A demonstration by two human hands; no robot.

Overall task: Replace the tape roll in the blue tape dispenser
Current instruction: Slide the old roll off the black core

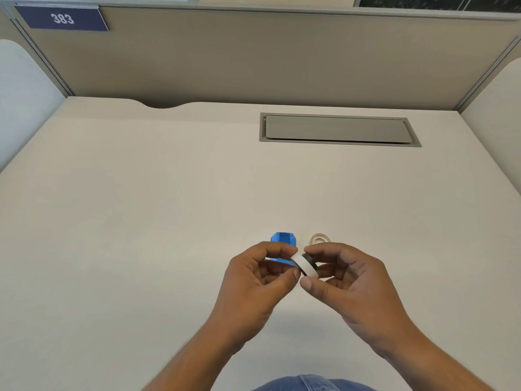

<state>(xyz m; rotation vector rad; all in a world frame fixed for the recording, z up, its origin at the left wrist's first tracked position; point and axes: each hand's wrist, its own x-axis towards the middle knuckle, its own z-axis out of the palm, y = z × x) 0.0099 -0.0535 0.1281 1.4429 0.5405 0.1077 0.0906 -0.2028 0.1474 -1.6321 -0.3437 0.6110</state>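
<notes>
— What have you got on the head view?

— I see both hands meeting over the pale surface [141, 221]. My left hand [253, 280] and right hand [346, 277] are each curled, pinching the same white tape roll [304, 265] between thumb and fingertips; a dark core piece [310, 259] shows on its right face.

— And the dispenser?

— The blue tape dispenser [283, 239] rests on the surface just behind the left hand, its lower part hidden by the fingers. Just right of the dispenser lies a second, clear tape roll [320, 239], flat on the surface, behind the right hand.

— Anything farther back?

— Well beyond the dispenser, a grey cable hatch [338, 129] is set into the surface, shut. Far left of it, on the partition [253, 57], a blue plate [63, 18] reads 383.
</notes>
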